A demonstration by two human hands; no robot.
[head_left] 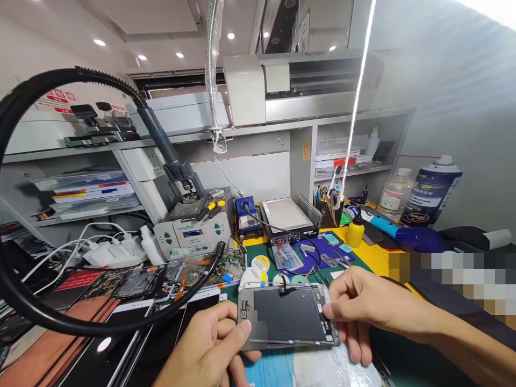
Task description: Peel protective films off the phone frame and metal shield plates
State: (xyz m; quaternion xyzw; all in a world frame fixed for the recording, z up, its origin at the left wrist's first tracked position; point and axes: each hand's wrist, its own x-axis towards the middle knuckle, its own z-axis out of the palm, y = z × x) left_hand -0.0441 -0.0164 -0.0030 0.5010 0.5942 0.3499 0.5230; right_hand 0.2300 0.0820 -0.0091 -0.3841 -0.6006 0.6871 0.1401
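— Fingers first, please: what do I see on each side?

— My left hand (209, 344) is curled around the left edge of the opened phone (287, 314). Its thumb lies on the metal plate near the camera corner, and the other fingers go under the body, so it is closed on the phone. My right hand (363, 306) comes from the right side. Thumb and forefinger (332, 312) are pinched together at the right edge of the phone, on the narrow strip of parts there; the other fingers are spread below the frame. If something small sits between the two tips, I cannot tell.

— And where is the phone?

— It is held flat, back side open, just above the green mat (363, 266) on the worktop (374, 252), near me. Behind it lie a tape roll (260, 264) and circuit boards (226, 267); the soldering station (193, 234) stands further back, well apart.
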